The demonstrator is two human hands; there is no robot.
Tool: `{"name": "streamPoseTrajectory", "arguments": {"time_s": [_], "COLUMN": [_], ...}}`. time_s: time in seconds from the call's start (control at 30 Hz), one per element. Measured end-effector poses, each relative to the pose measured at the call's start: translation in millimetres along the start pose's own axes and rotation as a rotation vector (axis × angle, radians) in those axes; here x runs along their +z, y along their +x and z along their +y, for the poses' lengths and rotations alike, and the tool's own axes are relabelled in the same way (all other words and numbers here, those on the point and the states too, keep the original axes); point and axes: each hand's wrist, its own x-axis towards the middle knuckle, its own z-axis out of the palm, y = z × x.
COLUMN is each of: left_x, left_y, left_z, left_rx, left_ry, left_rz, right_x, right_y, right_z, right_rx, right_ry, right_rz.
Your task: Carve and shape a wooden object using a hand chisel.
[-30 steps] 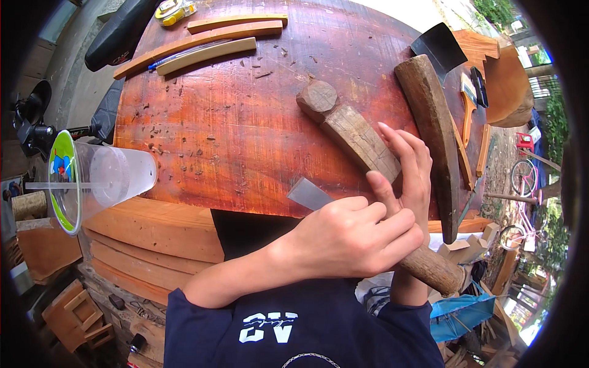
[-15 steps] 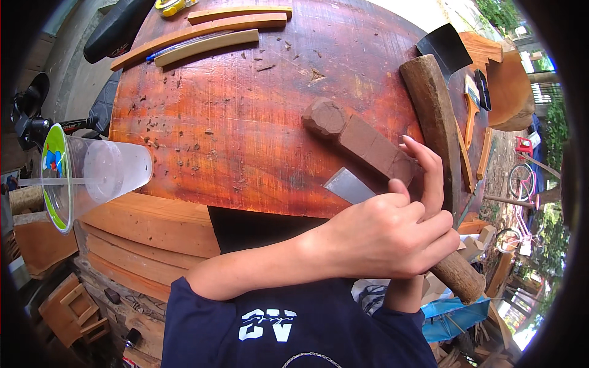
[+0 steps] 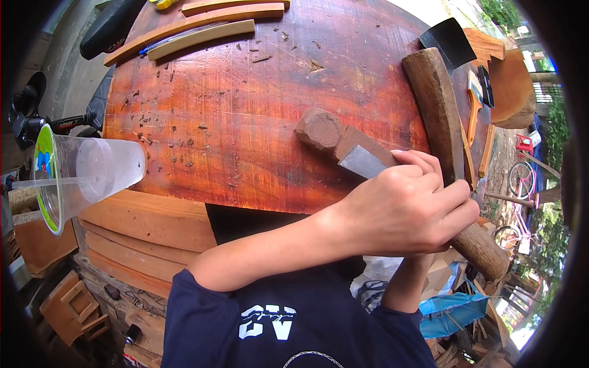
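Note:
My left hand [image 3: 405, 211] reaches across my body from the left, its fingers wrapped round a chisel. The wide steel chisel blade [image 3: 363, 162] lies at a slant over a brown wooden block [image 3: 356, 142]. Out past my knuckles, at the lower right, sticks the thick wooden chisel handle [image 3: 485, 253]. The block has a faceted, rounded end and a squared body; its near part is covered. My right forearm [image 3: 410, 285] rises behind the left hand, which hides most of the right hand. Fingertips touch the block beside the blade; I cannot tell which hand they belong to.
A heavy curved wooden club [image 3: 434, 101] lies right of the block on the red-brown table [image 3: 227, 122]. A plastic cup with a straw [image 3: 104, 168] is at the left edge. Wood strips [image 3: 202, 38] lie far left, a brush [image 3: 473, 113] far right. Chips litter the table.
The chisel has moved up and to the right, so its blade now overlaps the block. The raised finger has come down onto the block.

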Motion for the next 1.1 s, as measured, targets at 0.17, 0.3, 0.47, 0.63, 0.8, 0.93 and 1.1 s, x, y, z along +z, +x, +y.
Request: {"name": "streamPoseTrajectory", "arguments": {"time_s": [0.17, 0.3, 0.47, 0.63, 0.8, 0.93, 1.1], "left_x": [5.1, 8.0, 8.2, 10.2, -1.4, -5.3, -11.6], "left_y": [-0.6, 6.2, 7.4, 6.4, 4.8, 9.6, 7.1], "left_z": [-13.9, -19.0, -17.1, -4.2, 28.6, 50.6, 48.6], "left_rx": [-0.03, -0.055, -0.076, -0.007, 0.008, 0.034, 0.029], "left_ry": [0.055, 0.146, 0.136, 0.08, -0.034, -0.09, -0.05], "left_rz": [0.05, 0.082, 0.11, 0.096, 0.14, 0.1, 0.088], "right_x": [14.5, 4.5, -1.9, -1.0, 6.2, 1.5, 7.3], "right_y": [-29.7, -28.5, -26.2, 14.4, 12.1, 44.1, 36.6], "right_z": [23.2, 29.9, 33.7, -16.6, -15.8, -2.2, -20.5], "right_rx": [0.036, 0.068, 0.08, -0.004, -0.055, -0.376, -0.268], "right_ry": [0.053, 0.34, 0.31, 0.015, 0.091, 0.171, 0.195], "right_rz": [0.044, -0.015, -0.092, 0.335, 0.077, 0.096, 0.091]}}
